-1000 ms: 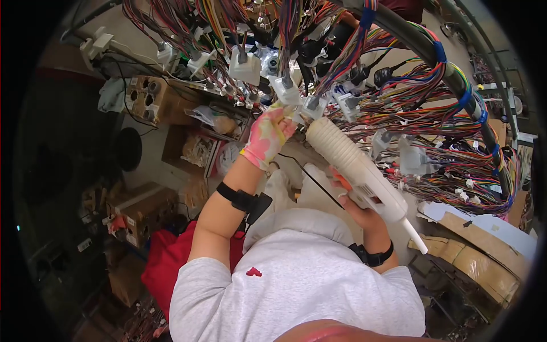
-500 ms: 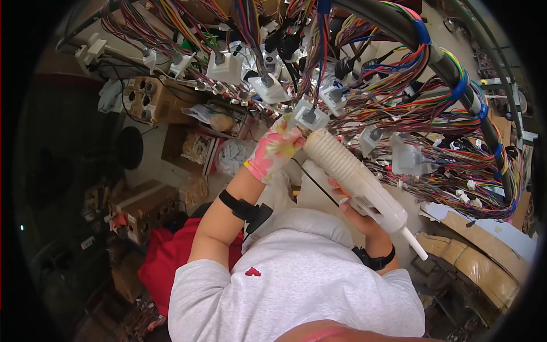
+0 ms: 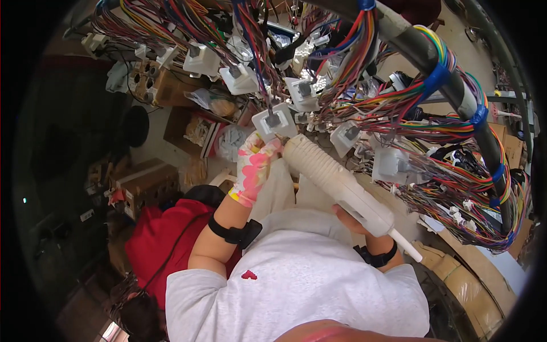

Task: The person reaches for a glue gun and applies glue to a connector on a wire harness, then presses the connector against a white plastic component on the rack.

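My left hand (image 3: 254, 165), in a pink, white and yellow flowered glove, is raised with its fingers closed at the underside of a white square connector housing (image 3: 274, 121). A grey plug with a wire bundle enters the top of that housing; the fingertips are partly hidden behind it. My right hand (image 3: 353, 220), bare, grips a long white heat gun (image 3: 330, 176) from below. Its ribbed barrel points up and left, with the end close beside the left fingertips and the housing. A thin white tail (image 3: 406, 245) sticks out of its lower right end.
A dark curved pipe frame (image 3: 427, 54) carries many coloured wire bundles, bound with blue tape (image 3: 437, 80). Other white housings (image 3: 390, 165) hang around my hands. Cardboard boxes (image 3: 142, 185) stand at left, beside a red cloth (image 3: 162, 233). Wrapped cardboard (image 3: 470, 285) lies at lower right.
The view has shifted, so the pipe frame looks larger and nearer. My left hand, the housing and the heat gun sit farther left and lower in the picture; both holds look the same.
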`<state>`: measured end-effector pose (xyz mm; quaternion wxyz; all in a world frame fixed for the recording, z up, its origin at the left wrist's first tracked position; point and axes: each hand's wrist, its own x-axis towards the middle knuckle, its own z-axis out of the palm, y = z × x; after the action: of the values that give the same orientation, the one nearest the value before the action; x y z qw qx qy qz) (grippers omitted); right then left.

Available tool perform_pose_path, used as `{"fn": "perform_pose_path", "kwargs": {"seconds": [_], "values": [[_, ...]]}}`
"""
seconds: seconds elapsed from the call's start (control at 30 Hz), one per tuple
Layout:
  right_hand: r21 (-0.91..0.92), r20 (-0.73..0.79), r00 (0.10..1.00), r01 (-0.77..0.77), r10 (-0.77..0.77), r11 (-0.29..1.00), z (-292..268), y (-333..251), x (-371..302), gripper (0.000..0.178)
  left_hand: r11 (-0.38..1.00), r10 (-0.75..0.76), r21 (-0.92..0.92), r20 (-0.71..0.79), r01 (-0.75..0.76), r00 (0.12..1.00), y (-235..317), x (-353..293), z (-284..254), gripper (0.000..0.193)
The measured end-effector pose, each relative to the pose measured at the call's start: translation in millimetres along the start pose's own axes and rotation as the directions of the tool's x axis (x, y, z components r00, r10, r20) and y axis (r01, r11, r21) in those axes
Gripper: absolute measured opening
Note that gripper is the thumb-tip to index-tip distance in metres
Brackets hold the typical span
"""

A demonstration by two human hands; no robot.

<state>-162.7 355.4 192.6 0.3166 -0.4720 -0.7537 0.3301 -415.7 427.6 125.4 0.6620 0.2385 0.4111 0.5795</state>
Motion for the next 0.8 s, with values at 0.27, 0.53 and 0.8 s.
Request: {"fn": "perform_pose_path", "kwargs": {"seconds": [0.27, 0.53, 0.8], "values": [[0.303, -0.074, 0.958, -0.244, 0.278, 0.921, 34, -9, 3, 0.046, 0.987, -0.012, 0.162, 0.002, 0.012, 1.000, -7, -2, -14, 0.019], [0.386, -0.018, 0.880, -0.432, 0.475, 0.815, 63, -12, -10, 0.044, 0.978, -0.066, 0.192, -0.091, 0.083, 0.994, 5, -3, 1, 0.017], [0.567, -0.009, 0.898, -0.358, 0.441, 0.742, 85, 4, -13, 0.051, 0.968, -0.030, 0.248, -0.024, 0.035, 0.999, 10, -6, -5, 0.019]]}}
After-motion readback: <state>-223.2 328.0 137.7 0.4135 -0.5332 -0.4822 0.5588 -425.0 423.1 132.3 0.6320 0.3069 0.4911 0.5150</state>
